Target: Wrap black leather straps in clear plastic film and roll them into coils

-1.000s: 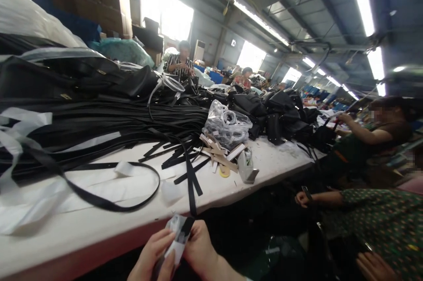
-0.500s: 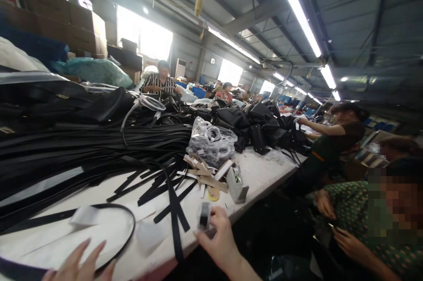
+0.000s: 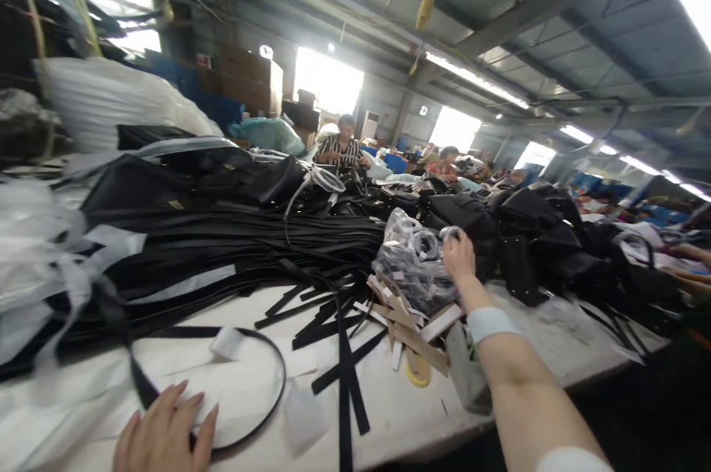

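My left hand (image 3: 165, 427) lies with its fingers spread on a looped black strap (image 3: 261, 424) at the table's near left. Stretched out over the table, my right hand (image 3: 460, 256) has its fingers closed round a small ring-shaped roll (image 3: 449, 233), grey or clear, beside a clear plastic bag (image 3: 405, 268) that holds similar rolls. Below the bag lie tan and white strips (image 3: 419, 335), a yellow roll (image 3: 418, 370) and a grey tape dispenser (image 3: 464, 368). Cut black straps (image 3: 344, 361) spread over the white table.
Long black straps (image 3: 222, 242) are piled at the left, with black bags (image 3: 533, 220) heaped at the right. White plastic wrap (image 3: 33, 257) lies at the far left. A person in a striped top (image 3: 341, 152) is across the table. The table's front edge (image 3: 422, 446) runs at the lower right.
My right hand has moved from the table's front edge to beside the plastic bag. The view has swung left, and the workers at the right are mostly out of view.
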The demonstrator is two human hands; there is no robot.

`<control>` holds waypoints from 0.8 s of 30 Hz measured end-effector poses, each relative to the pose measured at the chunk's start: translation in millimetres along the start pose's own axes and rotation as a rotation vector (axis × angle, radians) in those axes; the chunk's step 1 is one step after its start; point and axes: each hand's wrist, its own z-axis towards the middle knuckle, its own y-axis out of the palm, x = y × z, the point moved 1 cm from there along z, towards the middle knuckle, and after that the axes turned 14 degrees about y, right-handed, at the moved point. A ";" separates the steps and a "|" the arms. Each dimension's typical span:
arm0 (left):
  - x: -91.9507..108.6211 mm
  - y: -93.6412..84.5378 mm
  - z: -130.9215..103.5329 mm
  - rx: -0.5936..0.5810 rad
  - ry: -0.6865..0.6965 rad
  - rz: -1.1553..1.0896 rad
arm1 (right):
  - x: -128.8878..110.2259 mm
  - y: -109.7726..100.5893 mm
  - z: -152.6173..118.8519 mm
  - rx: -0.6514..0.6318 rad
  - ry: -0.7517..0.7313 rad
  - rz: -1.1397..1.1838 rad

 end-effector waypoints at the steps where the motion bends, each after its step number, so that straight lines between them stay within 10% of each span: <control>1: 3.9 -7.8 1.1 -0.008 0.045 0.080 | -1.0 15.6 1.3 -0.100 0.004 -0.017; 9: 21.5 -28.1 15.1 -0.064 0.167 0.182 | 4.3 29.6 -9.1 -0.217 0.023 -0.020; 15: 23.2 -32.1 11.7 -0.051 0.157 0.136 | -35.7 30.0 -122.1 -0.073 -0.307 0.109; 24: 18.2 -31.4 9.6 0.058 0.210 0.147 | -121.3 11.7 -214.6 -0.432 -0.640 0.012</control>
